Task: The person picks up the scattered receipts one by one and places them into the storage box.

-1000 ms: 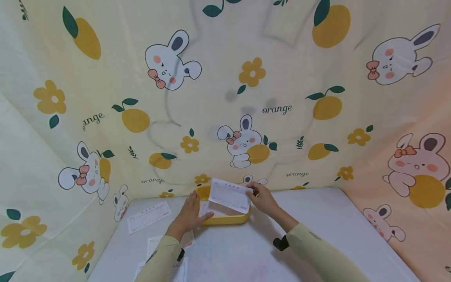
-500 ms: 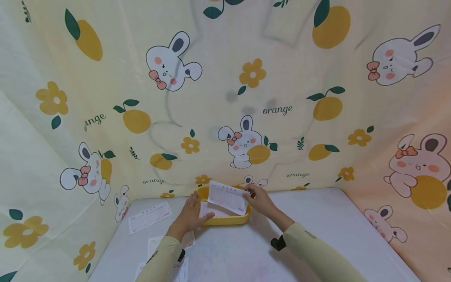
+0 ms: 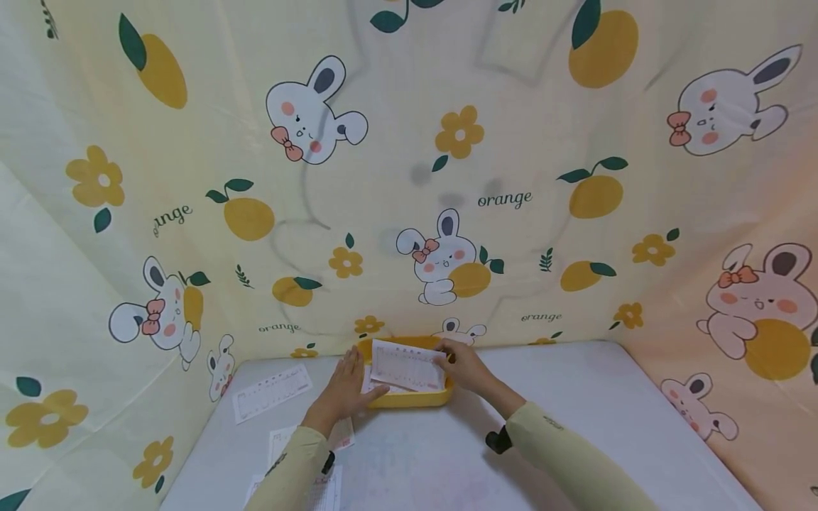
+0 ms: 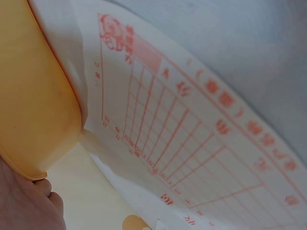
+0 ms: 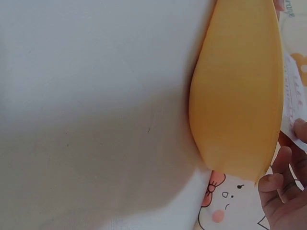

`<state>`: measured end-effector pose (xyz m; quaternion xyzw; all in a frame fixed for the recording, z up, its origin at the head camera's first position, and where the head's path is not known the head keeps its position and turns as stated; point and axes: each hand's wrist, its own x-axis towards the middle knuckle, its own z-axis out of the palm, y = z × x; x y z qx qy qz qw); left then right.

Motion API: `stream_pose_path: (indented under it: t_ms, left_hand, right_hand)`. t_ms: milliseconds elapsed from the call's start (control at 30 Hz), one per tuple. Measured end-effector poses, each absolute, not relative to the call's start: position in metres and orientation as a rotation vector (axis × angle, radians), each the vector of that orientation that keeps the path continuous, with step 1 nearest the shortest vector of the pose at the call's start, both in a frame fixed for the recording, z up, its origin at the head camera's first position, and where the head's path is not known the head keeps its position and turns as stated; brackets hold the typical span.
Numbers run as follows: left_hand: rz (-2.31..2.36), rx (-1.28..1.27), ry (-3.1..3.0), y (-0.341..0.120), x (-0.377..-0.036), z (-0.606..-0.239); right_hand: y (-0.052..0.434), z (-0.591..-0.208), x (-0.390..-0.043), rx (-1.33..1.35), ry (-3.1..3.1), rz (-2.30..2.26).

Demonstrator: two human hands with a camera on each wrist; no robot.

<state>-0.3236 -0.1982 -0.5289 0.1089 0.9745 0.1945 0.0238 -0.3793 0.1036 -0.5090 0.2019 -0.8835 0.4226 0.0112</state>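
A yellow container (image 3: 412,400) with rounded corners stands at the far side of the table. Its near wall (image 5: 235,91) shows large in the right wrist view. Straight fingers of my left hand (image 3: 340,392) rest along its left side, and the thumb lies over the front rim. My right hand (image 3: 466,367) pinches the right end of a printed white paper slip (image 3: 407,366) between thumb and fingers. That slip lies low and slightly tilted within the container, over other white paper (image 3: 373,385). The left hand's fingertips (image 4: 43,187) touch the rim in the left wrist view.
Left on the table lies one printed slip (image 3: 271,394). Several more papers (image 3: 326,491) lie partly under my left forearm. A red-printed slip (image 4: 172,129) fills much of the left wrist view. Behind the container hangs a patterned cloth (image 3: 383,177), reaching around both sides.
My right hand has lowered the pinched slip and moved it slightly left, down into the container. The left hand has stayed at the container's left side.
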Motion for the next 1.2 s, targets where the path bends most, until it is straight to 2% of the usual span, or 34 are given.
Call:
stream_pose_path:
  t_ms: [600,1200]
  left_hand:
    - [0.599,0.356,3.007,-0.202,-0.328,-0.538]
    - [0.622,0.371,3.021,-0.199,-0.319,-0.524]
  right_hand:
    - [0.098,-0.515,-0.382,0.622,-2.803,1.206]
    - [0.095,-0.518,-0.381,0.612,-2.796,1.107]
